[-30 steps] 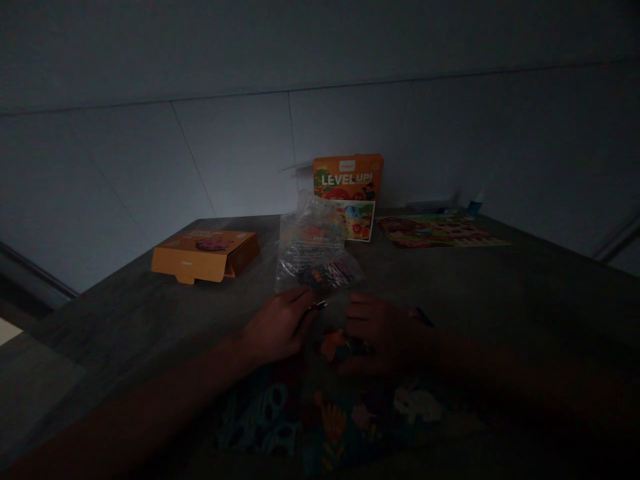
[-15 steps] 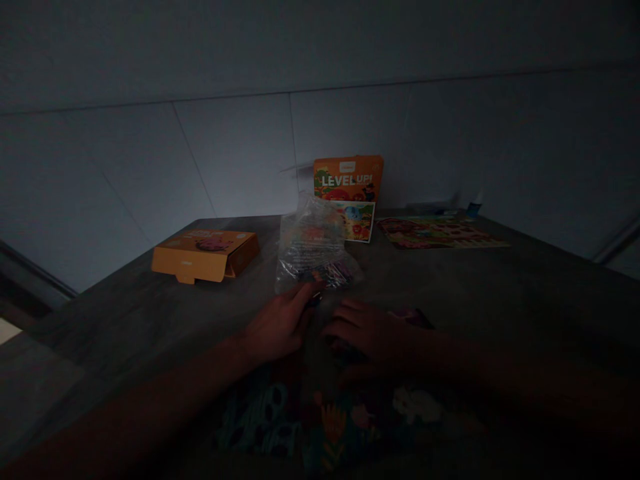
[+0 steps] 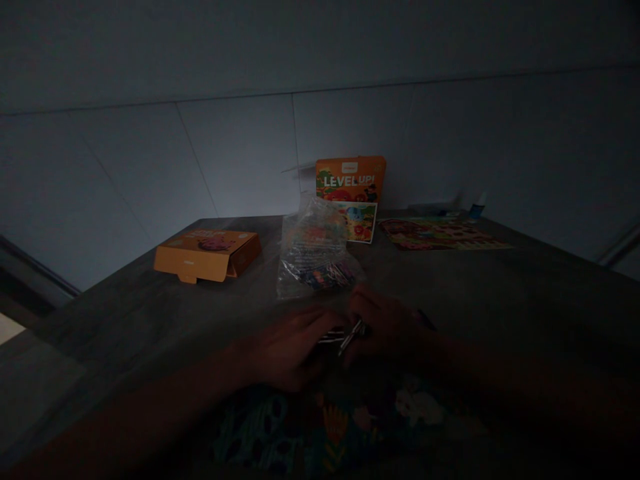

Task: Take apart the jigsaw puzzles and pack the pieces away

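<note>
My left hand (image 3: 293,343) is closed around a few puzzle pieces (image 3: 331,338), whose pale edges show at the fingertips. Close beside it, my right hand (image 3: 385,327) pinches more puzzle pieces (image 3: 352,337), tilted on edge. The two hands almost meet above the table. Nearer to me lies a dark, colourful puzzle picture (image 3: 335,427) with plants and a white animal; dim light hides its joins. Just beyond my fingers sits a clear plastic bag (image 3: 295,273) with more pieces (image 3: 327,275) in or on it. A dark piece (image 3: 425,320) shows partly behind my right hand.
An orange box (image 3: 193,262) with its flap open lies on the left of the grey table (image 3: 125,320). At the back stand an orange "LEVEL UP!" box (image 3: 350,168) and a picture card (image 3: 365,223). A flat picture sheet (image 3: 445,235) and small bottle (image 3: 477,209) are at right.
My left hand has drawn back from the plastic bag toward me. Both hands have come together, and pale-edged pieces now show between their fingers.
</note>
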The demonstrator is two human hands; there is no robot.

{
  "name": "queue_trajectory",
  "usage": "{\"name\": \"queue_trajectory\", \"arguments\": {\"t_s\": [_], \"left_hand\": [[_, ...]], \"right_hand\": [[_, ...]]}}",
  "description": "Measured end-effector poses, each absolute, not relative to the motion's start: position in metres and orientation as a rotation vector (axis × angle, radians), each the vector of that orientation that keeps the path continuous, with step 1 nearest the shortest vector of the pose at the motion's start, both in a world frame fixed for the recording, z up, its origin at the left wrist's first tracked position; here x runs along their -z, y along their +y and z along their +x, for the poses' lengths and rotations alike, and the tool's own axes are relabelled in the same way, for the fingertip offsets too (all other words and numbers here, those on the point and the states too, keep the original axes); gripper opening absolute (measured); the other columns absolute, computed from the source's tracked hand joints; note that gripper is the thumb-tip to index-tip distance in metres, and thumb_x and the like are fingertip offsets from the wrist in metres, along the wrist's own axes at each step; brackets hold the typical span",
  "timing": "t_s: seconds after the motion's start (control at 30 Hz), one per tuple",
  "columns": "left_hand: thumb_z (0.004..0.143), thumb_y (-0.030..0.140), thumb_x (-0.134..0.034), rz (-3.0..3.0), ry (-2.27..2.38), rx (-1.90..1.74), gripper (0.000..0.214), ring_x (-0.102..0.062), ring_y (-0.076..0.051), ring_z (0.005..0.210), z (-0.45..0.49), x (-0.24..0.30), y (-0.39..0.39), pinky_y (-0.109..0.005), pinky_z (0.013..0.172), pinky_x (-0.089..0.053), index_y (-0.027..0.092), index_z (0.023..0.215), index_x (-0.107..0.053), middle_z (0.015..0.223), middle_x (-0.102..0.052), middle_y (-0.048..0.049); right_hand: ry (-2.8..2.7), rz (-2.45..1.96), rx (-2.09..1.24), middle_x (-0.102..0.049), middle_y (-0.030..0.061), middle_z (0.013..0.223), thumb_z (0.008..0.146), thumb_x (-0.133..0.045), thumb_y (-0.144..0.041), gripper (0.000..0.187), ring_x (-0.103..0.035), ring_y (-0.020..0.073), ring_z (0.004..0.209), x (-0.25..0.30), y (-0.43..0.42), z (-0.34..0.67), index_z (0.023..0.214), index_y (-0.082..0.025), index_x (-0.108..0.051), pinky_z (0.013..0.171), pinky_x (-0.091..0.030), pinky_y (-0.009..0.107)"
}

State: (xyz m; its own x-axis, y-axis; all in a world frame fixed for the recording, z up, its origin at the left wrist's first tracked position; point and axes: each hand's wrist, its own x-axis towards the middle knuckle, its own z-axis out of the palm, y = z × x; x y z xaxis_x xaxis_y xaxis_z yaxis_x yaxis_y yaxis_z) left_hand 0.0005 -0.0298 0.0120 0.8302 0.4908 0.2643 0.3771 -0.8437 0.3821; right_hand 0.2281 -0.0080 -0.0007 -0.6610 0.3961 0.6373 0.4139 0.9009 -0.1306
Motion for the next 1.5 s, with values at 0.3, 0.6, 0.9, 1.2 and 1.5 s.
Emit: {"name": "queue_trajectory", "arguments": {"t_s": [0.3,0.6,0.9,1.2,1.5], "left_hand": [[0.095,0.024,-0.053,2.688,0.771,-0.548,0.021,-0.063,-0.021,0.091,0.008,-0.009,-0.034,-0.033,0.077,-0.053,0.018,0.115,-0.051,0.104,-0.064,-0.0072],[0.090,0.019,-0.055,2.628,0.810,-0.608,0.020,-0.061,-0.020,0.091,0.004,-0.007,-0.030,-0.032,0.079,-0.051,0.019,0.110,-0.052,0.100,-0.063,-0.0055],[0.082,0.030,-0.072,2.512,0.901,-0.656,0.044,-0.063,-0.025,0.100,0.027,-0.003,-0.043,-0.038,0.086,-0.053,0.020,0.120,-0.053,0.111,-0.065,-0.0068],[0.089,0.021,-0.058,2.532,0.877,-0.780,0.021,-0.063,-0.021,0.090,0.017,-0.005,-0.033,-0.033,0.079,-0.053,0.018,0.110,-0.060,0.099,-0.065,-0.0060],[0.077,0.010,-0.061,2.397,0.929,-0.806,0.068,-0.057,-0.024,0.116,-0.004,0.004,-0.017,-0.041,0.097,-0.050,0.018,0.136,-0.029,0.128,-0.054,-0.0141]], "right_hand": [[-2.410,-0.616,-0.085,-0.056,0.0008,0.073,0.085,-0.044,-0.072,0.057,-0.052,0.0117,0.061,0.004,-0.008,0.231,0.081,-0.016,-0.055,0.053,-0.039,0.023],[-2.443,-0.474,-0.075,-0.063,0.0042,0.083,0.102,-0.037,-0.044,0.037,-0.061,0.0121,0.072,0.000,-0.011,0.232,0.098,-0.015,-0.059,0.063,-0.049,0.022],[-2.374,-0.470,0.179,-0.061,0.0031,0.076,0.099,-0.036,-0.055,0.045,-0.058,0.0126,0.062,0.000,-0.018,0.228,0.095,-0.016,-0.058,0.051,-0.042,0.022],[-2.286,-0.376,0.075,-0.058,0.0075,0.095,0.100,-0.043,-0.028,0.019,-0.061,0.0174,0.084,-0.005,-0.022,0.221,0.117,-0.019,-0.046,0.071,-0.055,0.028],[-2.471,-0.689,-0.354,-0.048,0.0179,0.141,0.093,-0.049,-0.017,0.053,-0.047,0.0268,0.130,0.006,-0.008,0.224,0.143,-0.016,-0.032,0.106,-0.043,0.050]]}}
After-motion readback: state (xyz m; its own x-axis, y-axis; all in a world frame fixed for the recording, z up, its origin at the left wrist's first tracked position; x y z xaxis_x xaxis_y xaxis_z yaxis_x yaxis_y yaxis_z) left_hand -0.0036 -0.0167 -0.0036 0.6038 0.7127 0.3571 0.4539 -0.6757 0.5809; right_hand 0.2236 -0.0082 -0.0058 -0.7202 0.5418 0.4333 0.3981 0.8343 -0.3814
